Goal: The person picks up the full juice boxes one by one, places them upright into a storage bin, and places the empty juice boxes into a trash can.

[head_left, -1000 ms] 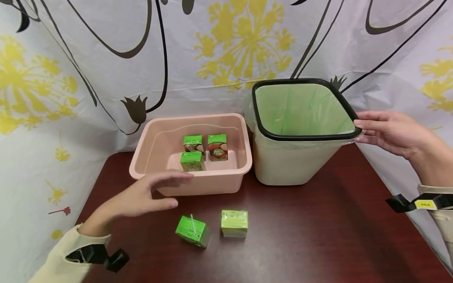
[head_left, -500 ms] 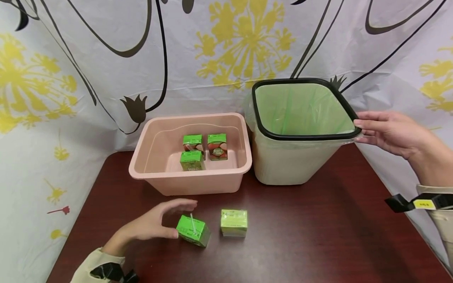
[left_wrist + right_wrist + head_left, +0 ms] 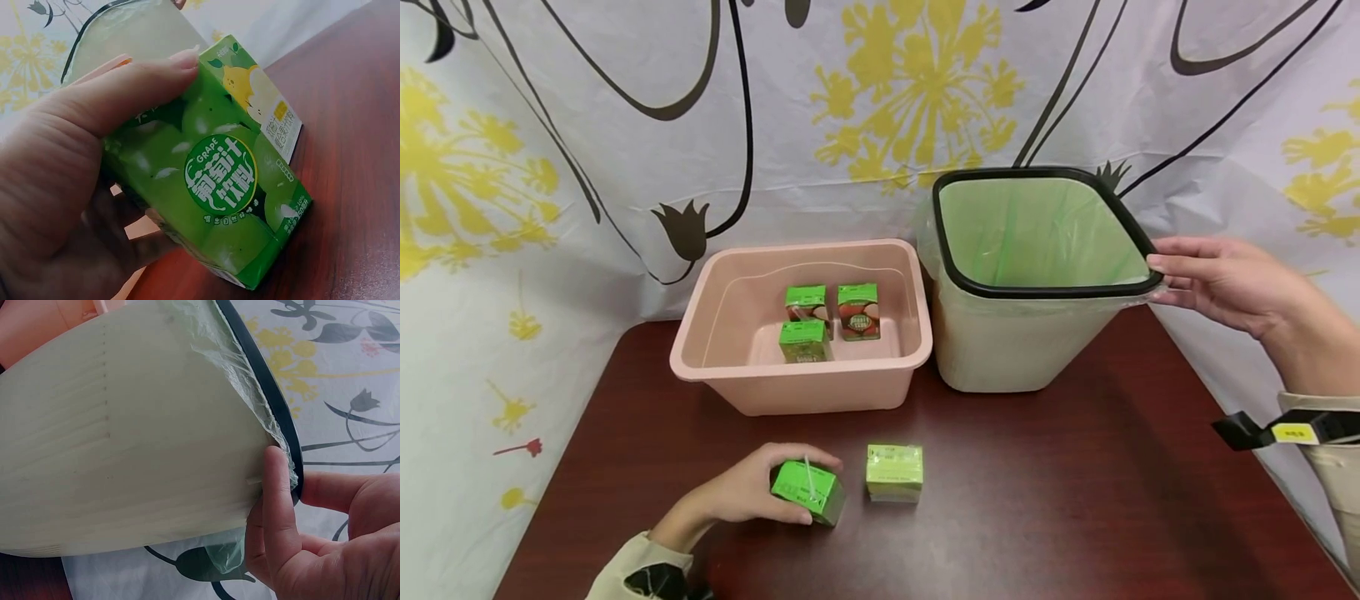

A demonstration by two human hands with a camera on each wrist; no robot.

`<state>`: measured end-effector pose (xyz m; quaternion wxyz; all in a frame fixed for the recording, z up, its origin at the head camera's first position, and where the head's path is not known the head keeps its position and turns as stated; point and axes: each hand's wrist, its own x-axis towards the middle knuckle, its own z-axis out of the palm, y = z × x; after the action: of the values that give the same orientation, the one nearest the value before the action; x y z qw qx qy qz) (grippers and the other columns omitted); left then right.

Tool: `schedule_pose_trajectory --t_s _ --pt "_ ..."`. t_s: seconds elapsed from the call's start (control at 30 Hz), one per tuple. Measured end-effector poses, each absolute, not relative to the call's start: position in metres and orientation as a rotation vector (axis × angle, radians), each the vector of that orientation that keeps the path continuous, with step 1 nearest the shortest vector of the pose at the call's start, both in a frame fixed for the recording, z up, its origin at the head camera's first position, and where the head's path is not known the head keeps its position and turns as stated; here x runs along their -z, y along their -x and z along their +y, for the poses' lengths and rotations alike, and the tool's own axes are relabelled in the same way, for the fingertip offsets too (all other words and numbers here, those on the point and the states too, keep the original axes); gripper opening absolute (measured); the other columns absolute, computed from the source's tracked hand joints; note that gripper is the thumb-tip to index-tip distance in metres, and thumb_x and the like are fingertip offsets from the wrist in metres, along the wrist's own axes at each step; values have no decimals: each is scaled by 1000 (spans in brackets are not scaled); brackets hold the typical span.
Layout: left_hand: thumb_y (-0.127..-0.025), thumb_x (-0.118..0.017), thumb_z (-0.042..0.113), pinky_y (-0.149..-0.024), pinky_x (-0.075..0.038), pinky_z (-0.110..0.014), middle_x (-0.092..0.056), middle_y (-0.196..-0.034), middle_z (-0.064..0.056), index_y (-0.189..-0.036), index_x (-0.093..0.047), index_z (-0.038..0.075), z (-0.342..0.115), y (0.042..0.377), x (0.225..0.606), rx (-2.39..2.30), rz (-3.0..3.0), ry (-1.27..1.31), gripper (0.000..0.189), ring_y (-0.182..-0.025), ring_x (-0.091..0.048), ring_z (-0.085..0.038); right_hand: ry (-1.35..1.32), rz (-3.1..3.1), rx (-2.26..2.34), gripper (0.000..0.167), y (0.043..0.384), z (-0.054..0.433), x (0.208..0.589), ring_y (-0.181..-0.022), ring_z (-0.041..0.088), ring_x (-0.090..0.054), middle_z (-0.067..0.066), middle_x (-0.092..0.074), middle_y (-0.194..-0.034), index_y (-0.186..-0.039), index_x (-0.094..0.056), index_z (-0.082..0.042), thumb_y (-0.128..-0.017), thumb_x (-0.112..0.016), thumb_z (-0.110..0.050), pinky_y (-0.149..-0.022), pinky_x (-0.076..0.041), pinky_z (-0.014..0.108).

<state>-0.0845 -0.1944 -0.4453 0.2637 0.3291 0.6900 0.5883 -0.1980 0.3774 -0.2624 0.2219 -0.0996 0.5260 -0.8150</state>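
Note:
My left hand [image 3: 741, 490] grips a green grape juice box [image 3: 803, 485] on the table, thumb on one side and fingers around the other. In the left wrist view its printed front [image 3: 225, 172] shows under the thumb; in the head view a straw stands up from the top. Just right of it sits a yellow-green juice box [image 3: 894, 473]. My right hand [image 3: 1236, 283] holds the right corner of a lined trash can [image 3: 1000, 346]. The right wrist view has the thumb at its black rim [image 3: 265, 384] and the fingers [image 3: 279, 500] against the wall below.
A pink plastic basin [image 3: 808, 392] stands left of the trash can, with several green-topped juice boxes [image 3: 860, 317] inside. Both stand at the back of the dark red table [image 3: 1060, 492], near a white flowered curtain [image 3: 842, 100].
My left hand has come down from in front of the basin to the green juice box and closed around it. My right hand stays at the trash can's rim.

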Motion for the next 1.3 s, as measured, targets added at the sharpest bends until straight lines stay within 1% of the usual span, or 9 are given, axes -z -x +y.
schedule_pose_trajectory --t_s 0.13,0.27,0.43,0.53,0.7,0.9,1.03,1.13,1.3 --pt "-84 -82 3 -76 -56 -29 -70 -124 -9 -132 -67 10 -195 84 444 -1598 1892 -898 52 -92 -63 -12 280 1444 2256 41 198 378 263 -95 27 -72 21 -72 -108 -117 -68 9 -105 -29 13 -81 -60 37" --pt "-84 -81 0 -73 -57 -29 -70 -121 -9 -130 -67 7 -201 84 438 -1638 1906 -894 49 -89 -63 -11 290 1438 2258 41 199 378 263 -95 28 -72 21 -71 -108 -117 -68 10 -105 -29 13 -82 -60 37" --pt "-84 -81 -1 -75 -57 -29 -70 -125 -10 -131 -68 10 -208 89 422 -1640 1956 -845 50 -91 -64 -13 290 1445 2259 40 199 377 264 -95 27 -72 21 -72 -107 -117 -68 9 -105 -30 13 -81 -60 36" --pt "-85 -80 -2 -76 -58 -30 -69 -126 -11 -131 -67 10 -213 95 408 -1627 1987 -875 50 -93 -65 -13 293 1451 2255 40 199 377 264 -95 27 -72 21 -72 -107 -117 -68 9 -105 -30 13 -81 -60 36" --pt "-84 -79 -5 -74 -58 -30 -68 -127 -10 -132 -65 7 -219 107 374 -1600 2035 -938 51 -91 -65 -15 289 1455 2258 39 199 378 264 -95 27 -72 21 -72 -107 -116 -68 9 -105 -30 13 -81 -60 36" --pt "-83 -79 -6 -68 -57 -30 -67 -124 -5 -132 -66 11 -216 118 320 -1543 2115 -982 54 -84 -63 -17 304 1434 2262 40 200 378 264 -96 28 -72 21 -72 -108 -117 -67 10 -105 -29 13 -82 -60 37" --pt "-83 -78 -6 -64 -56 -31 -65 -119 -7 -133 -66 13 -209 129 284 -1521 2116 -1047 55 -80 -60 -19 295 1424 2271 40 199 377 263 -95 28 -73 22 -72 -107 -116 -67 10 -105 -30 13 -82 -60 38" --pt "-84 -78 -4 -65 -57 -31 -66 -118 -7 -133 -67 16 -200 141 261 -1522 2098 -1073 54 -81 -61 -21 286 1433 2267 40 199 377 262 -95 28 -73 21 -72 -107 -117 -68 10 -105 -30 13 -82 -60 37" --pt "-86 -79 2 -69 -57 -32 -68 -118 -10 -133 -66 8 -174 164 229 -1497 2119 -1110 49 -85 -62 -25 272 1449 2265 39 198 378 263 -95 28 -72 21 -72 -107 -116 -68 9 -105 -31 13 -81 -61 37"
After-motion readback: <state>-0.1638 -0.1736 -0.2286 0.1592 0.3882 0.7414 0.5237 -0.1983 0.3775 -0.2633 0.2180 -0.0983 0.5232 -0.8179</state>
